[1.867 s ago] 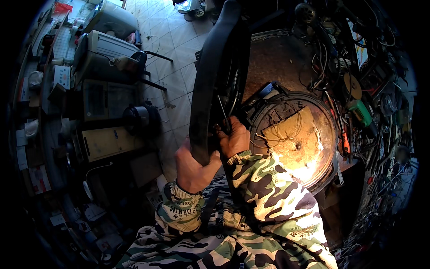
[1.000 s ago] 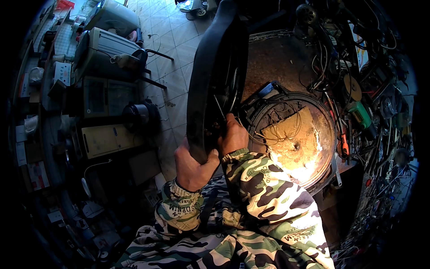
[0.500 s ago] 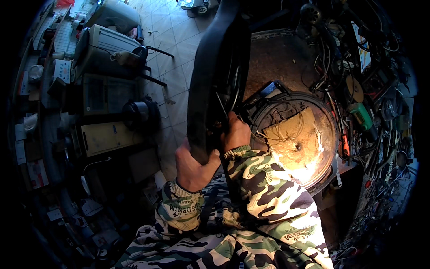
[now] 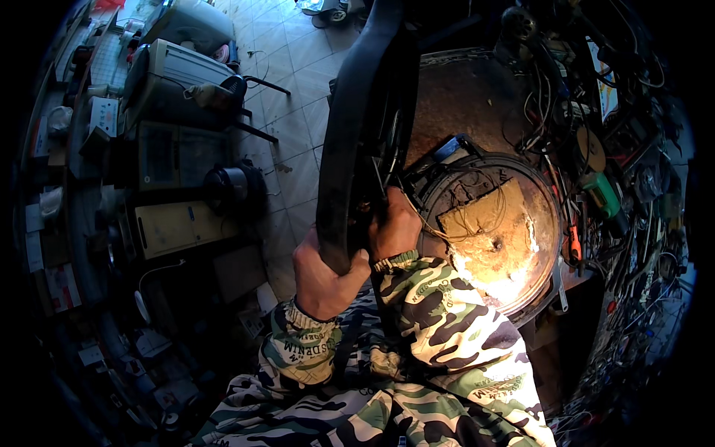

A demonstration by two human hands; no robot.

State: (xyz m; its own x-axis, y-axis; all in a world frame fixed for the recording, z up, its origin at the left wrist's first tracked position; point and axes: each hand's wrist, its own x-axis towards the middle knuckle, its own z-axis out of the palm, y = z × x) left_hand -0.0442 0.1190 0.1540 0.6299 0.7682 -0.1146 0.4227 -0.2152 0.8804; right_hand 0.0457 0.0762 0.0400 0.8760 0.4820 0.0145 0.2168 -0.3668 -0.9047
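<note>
Crowding right hand: wire, round tray | left hand gripping black casing

The long black casing runs out of sight at the picture's top edge and hides the fingers of the left hand, while the right hand's fingertips vanish into its dark inside, so whatever they touch cannot be told. The right sleeve covers part of the round tray's near rim; along the workbench's right edge, small clutter blurs into shadow.
</note>
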